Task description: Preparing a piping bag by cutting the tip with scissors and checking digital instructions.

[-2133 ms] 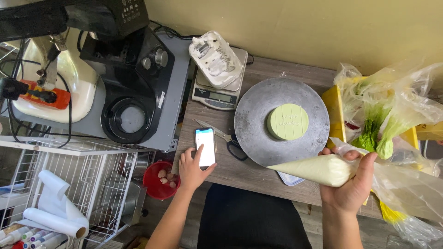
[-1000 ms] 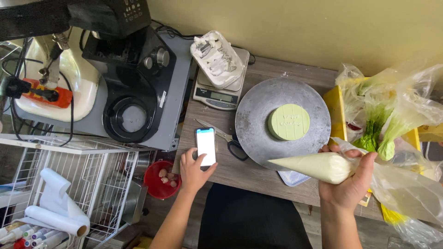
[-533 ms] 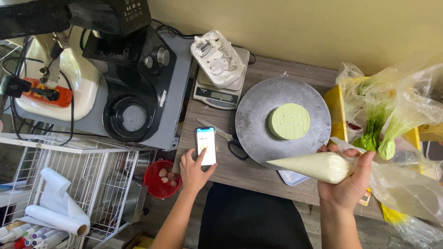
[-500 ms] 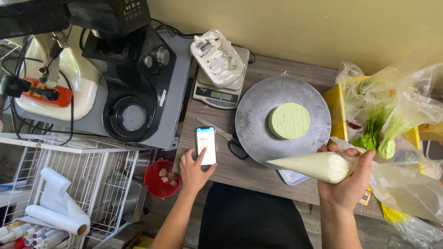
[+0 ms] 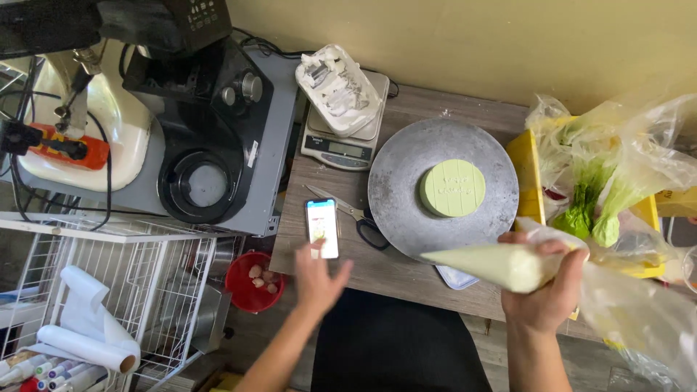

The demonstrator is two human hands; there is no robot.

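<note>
My right hand [image 5: 544,294] grips a piping bag [image 5: 494,265] full of pale cream, its tip pointing left over the near rim of a grey round turntable [image 5: 406,210]. A small round pale-green cake [image 5: 453,188] sits on the turntable. My left hand [image 5: 319,276] is spread open, holding nothing, with its fingertips at the near end of a phone [image 5: 322,227] that lies on the wooden table [image 5: 377,272] with its screen lit. Black-handled scissors [image 5: 356,218] lie between the phone and the turntable.
A kitchen scale [image 5: 337,145] with a smeared white tray [image 5: 337,87] stands at the back. A black machine [image 5: 210,145] is on the left, above a white wire rack [image 5: 123,290] with paper rolls. A red bowl [image 5: 250,283] hangs below the table edge. Plastic bags with greens [image 5: 610,196] lie right.
My left hand has slid back from the phone toward me, so only its fingertips reach the phone's near end. The right hand and piping bag have stayed in place.
</note>
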